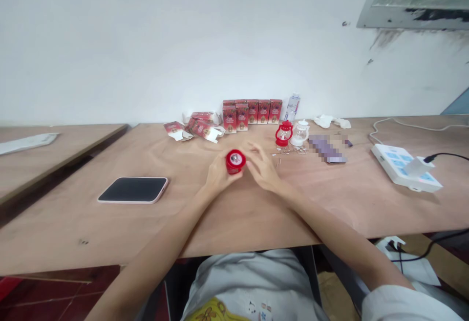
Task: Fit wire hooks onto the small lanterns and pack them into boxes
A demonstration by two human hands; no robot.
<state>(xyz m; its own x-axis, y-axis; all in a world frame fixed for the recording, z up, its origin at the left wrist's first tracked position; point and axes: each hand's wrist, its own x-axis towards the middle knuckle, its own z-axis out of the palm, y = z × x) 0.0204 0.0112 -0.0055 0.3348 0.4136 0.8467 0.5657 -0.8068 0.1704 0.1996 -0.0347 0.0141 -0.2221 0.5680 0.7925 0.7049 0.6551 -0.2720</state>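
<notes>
My left hand [218, 172] is wrapped round a small red lantern [235, 167], its round base tipped up toward me with a pale disc in the middle. Just to the right, my right hand [264, 169] has its fingers apart; its thumb tip is close to the lantern, and I cannot tell whether it touches. Farther back stand another red lantern [283, 135] and a white lantern [300, 134]. Several small metal pieces [289, 150] lie in front of them.
Red boxes [252, 113] stand by the wall, with opened boxes [200, 126] to their left and a water bottle [292, 107] to their right. A phone [134, 190] lies at left. A power strip [405, 168] with cables lies at right, beyond a purple object [326, 148].
</notes>
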